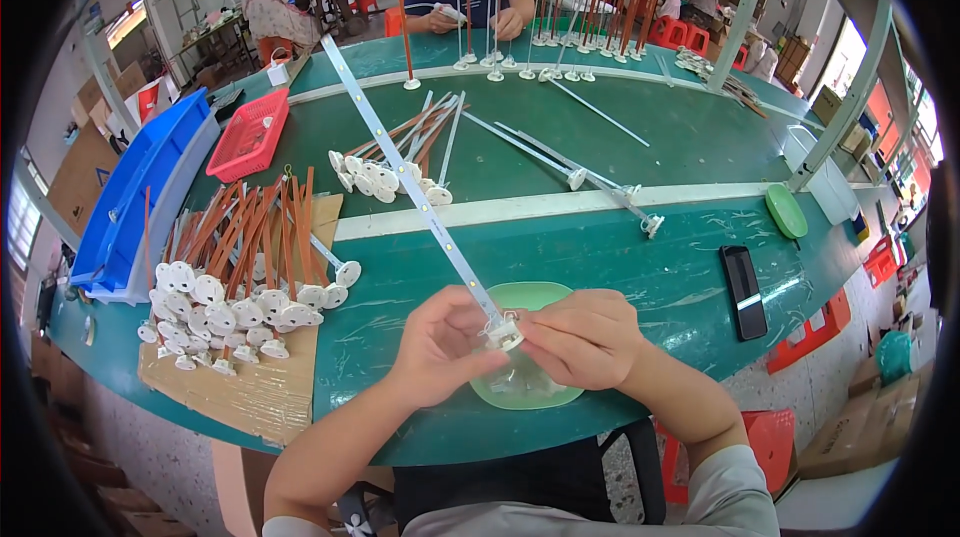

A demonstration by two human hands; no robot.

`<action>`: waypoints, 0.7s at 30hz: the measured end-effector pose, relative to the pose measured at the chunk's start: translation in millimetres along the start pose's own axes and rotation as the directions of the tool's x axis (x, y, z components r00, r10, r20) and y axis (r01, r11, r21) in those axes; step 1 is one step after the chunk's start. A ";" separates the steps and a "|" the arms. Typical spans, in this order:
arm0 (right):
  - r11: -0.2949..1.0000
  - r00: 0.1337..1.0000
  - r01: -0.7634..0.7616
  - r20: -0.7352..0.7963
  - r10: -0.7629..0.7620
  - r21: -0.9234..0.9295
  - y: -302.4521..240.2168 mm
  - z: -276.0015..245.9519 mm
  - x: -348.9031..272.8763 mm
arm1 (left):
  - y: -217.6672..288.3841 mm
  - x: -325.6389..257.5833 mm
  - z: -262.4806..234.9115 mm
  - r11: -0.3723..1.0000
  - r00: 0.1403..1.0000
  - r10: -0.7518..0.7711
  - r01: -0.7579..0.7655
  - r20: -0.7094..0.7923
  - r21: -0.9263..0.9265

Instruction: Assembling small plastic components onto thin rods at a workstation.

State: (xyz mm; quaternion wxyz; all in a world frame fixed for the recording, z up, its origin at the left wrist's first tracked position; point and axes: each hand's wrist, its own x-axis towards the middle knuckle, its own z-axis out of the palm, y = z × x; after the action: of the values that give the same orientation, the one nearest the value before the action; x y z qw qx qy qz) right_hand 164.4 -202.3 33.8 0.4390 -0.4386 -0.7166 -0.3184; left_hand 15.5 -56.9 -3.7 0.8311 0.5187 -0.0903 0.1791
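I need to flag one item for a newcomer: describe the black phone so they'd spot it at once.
Start at the green table, on its near right part. Right of both hands, past the light green tray, lies the phone, flat. It is the only black slab there.

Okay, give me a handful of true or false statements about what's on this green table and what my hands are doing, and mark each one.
1. Both hands meet at the white round base at the near end of a long white strip. True.
2. The hands work above a pale green dish. True.
3. The black phone lies to the person's left. False: it lies on the table to the right of the hands.
4. The pile of orange strips with white bases rests on cardboard. True.
5. The red basket stands right beside the phone. False: it is far left, next to the blue bin.
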 end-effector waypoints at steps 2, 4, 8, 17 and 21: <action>0.999 1.000 -0.025 -0.013 0.025 -0.024 -0.3 -0.7 3.2 | -0.4 2.3 -1.4 0.999 1.000 0.029 -0.028 -0.012 0.036; 0.973 0.971 -0.227 0.069 0.229 -0.032 -2.0 -4.0 8.9 | -3.1 4.5 -7.3 0.991 0.997 0.077 -0.075 -0.010 0.108; 0.911 0.893 -0.411 0.188 0.409 -0.029 9.0 -7.8 -1.1 | -3.1 5.9 -9.6 0.955 0.987 0.155 -0.162 0.047 0.247; 0.766 0.544 -0.620 0.611 0.575 -0.169 19.5 -12.6 -11.9 | -3.4 1.0 -11.2 0.928 0.987 0.146 -0.158 0.059 0.338; 0.688 0.338 -0.716 0.805 0.488 -0.116 14.6 -14.2 -11.1 | -5.3 1.7 -13.0 0.947 0.989 0.133 -0.108 -0.062 0.303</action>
State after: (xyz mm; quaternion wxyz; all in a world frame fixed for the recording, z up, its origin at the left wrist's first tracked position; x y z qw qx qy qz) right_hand 185.1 -212.1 30.6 0.2163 -0.7035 -0.6491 0.1921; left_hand 18.7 -47.1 -13.3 0.7336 0.6242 -0.0594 0.2622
